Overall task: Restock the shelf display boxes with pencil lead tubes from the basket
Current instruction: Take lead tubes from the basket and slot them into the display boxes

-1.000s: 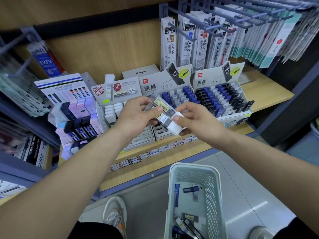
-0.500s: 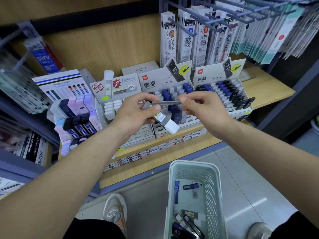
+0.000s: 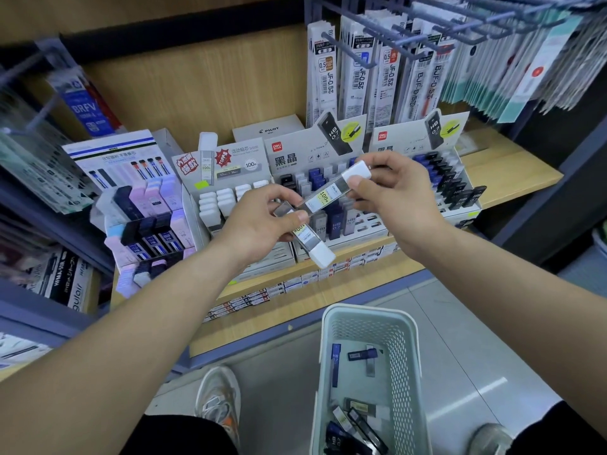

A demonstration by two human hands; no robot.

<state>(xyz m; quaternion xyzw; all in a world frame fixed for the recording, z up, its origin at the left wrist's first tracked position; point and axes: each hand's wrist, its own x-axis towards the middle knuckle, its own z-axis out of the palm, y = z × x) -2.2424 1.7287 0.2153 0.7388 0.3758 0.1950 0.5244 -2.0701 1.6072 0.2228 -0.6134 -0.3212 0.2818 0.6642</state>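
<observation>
A clear white-capped lead tube (image 3: 323, 198), slanting up-right, is pinched by the right hand (image 3: 397, 200); a twin tube (image 3: 312, 244) is gripped by the left hand (image 3: 259, 224), nearer the grey cardboard display box (image 3: 226, 160).

Two clear, white-capped lead tubes (image 3: 323, 198) aslant before display boxes (image 3: 289, 159); basket (image 3: 361, 309) below.

Wooden shelf (image 3: 505, 178) bearing display boxes (image 3: 305, 156) side by side, basket (image 3: 364, 311) on floor (image 3: 476, 339)

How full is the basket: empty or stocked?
Stocked, but sparsely. The basket holds a handful of lead tubes lying loose on its floor, with bare floor showing between them.
</observation>
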